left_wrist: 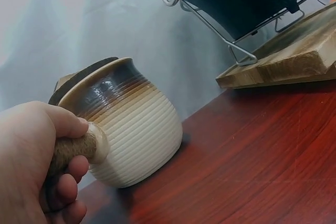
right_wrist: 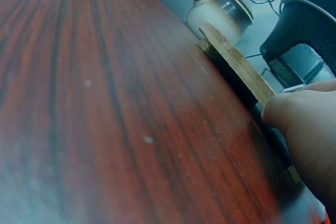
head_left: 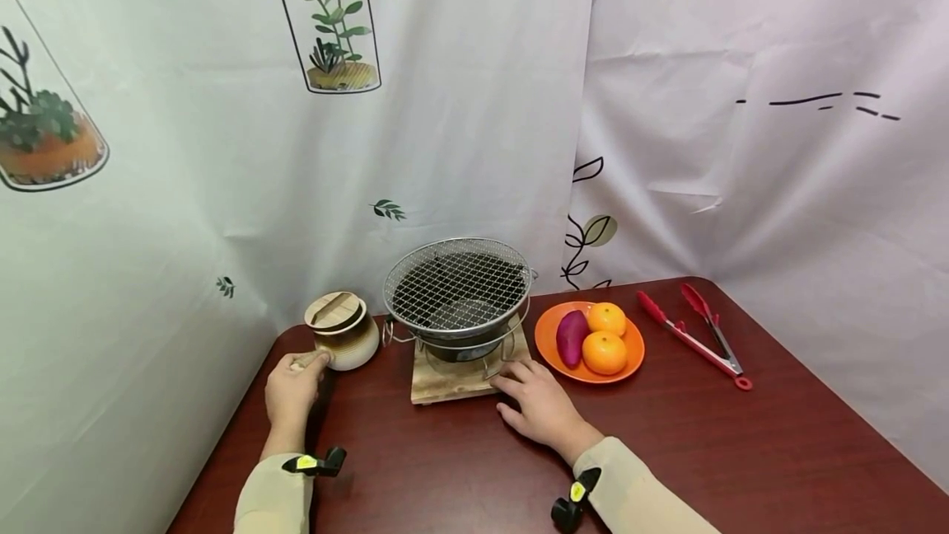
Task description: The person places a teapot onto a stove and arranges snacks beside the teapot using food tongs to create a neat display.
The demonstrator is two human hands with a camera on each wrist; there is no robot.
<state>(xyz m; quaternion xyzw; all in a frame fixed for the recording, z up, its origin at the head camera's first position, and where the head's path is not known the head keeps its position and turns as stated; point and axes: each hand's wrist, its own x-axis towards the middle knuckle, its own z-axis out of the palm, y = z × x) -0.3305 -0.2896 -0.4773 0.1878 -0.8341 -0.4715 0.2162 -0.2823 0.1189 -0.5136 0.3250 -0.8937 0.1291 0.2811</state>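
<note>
My left hand [head_left: 292,388] grips the stubby side handle [left_wrist: 75,151] of a ribbed ceramic pot [left_wrist: 139,129], cream below and dark brown at the rim. A wooden lid [head_left: 335,311] covers the pot, which stands at the table's left back. My right hand [head_left: 539,404] rests at the front right corner of a wooden board [head_left: 446,388], fingers extended over it and thumb apart. On that board stands a round black tabletop grill [head_left: 463,346] with wire legs and a mesh grate [head_left: 460,287] on top. In the right wrist view, part of the hand [right_wrist: 307,124] lies against the board's edge.
Right of the grill, an orange plate [head_left: 549,353] holds a purple sweet potato [head_left: 572,338] and two oranges [head_left: 605,353]. Farther right lie open red-tipped tongs [head_left: 700,346]. Printed cloth [head_left: 474,147] hangs close behind the reddish-brown table [head_left: 415,468] and along its left side.
</note>
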